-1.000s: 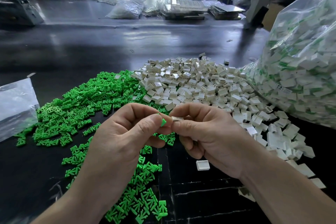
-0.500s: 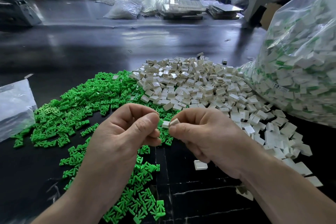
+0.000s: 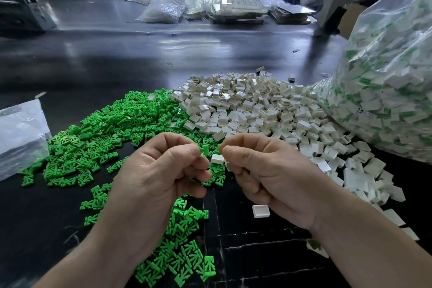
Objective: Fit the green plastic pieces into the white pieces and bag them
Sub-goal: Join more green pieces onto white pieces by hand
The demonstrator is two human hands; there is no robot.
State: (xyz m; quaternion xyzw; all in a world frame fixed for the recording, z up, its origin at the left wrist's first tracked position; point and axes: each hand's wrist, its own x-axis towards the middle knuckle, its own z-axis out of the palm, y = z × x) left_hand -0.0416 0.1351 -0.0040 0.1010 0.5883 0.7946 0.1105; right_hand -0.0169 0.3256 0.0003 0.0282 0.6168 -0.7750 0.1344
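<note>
Hands are drawing slightly apart, left hand (image 3: 161, 170) pinching a forked green piece (image 3: 205, 149), right hand (image 3: 268, 170) pinching a smooth square white piece (image 3: 217, 158), black tabletop (image 3: 245, 252) showing open beneath.

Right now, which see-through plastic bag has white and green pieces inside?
The big clear plastic bag on the right, bulging beside the loose white pile. The clear bag on the left lies flat, showing none.
</note>
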